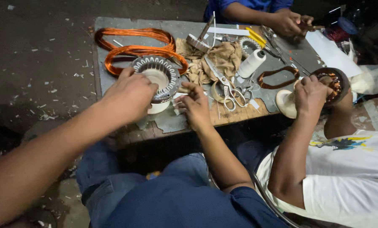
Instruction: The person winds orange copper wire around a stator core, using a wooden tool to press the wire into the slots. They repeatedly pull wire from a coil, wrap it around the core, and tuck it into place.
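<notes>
My left hand (129, 96) sits left of centre in the frame, fingers curled over the near left rim of the stator core (158, 77), a slotted metal ring standing on a white cup-like base, opening facing up, axis vertical. The hand clasps the rim; the core lies directly under and just up-right of it. My right hand (196, 104) is just right of the core, near it but apart, fingers pinched on a small pale strip (181, 90) whose tip points left toward the core's right side; the strip's long axis runs roughly left-right. The right hand is the nearer one to that side of the ring, nothing between them. Behind the core, toward the upper left, two copper wire coils (138, 48) lie on the workboard (117, 23), the nearer loop touching the core's far edge. Right of my right hand: scissors (227, 86), a crumpled tan cloth (222, 57), a white thread spool (252, 63), a small copper coil (277, 78). At right, a co-worker's hand (310, 95), person in a white shirt, grips a second stator (334, 82). At the upper edge, another person's hands (288, 21) work at something small; I cannot tell what.
</notes>
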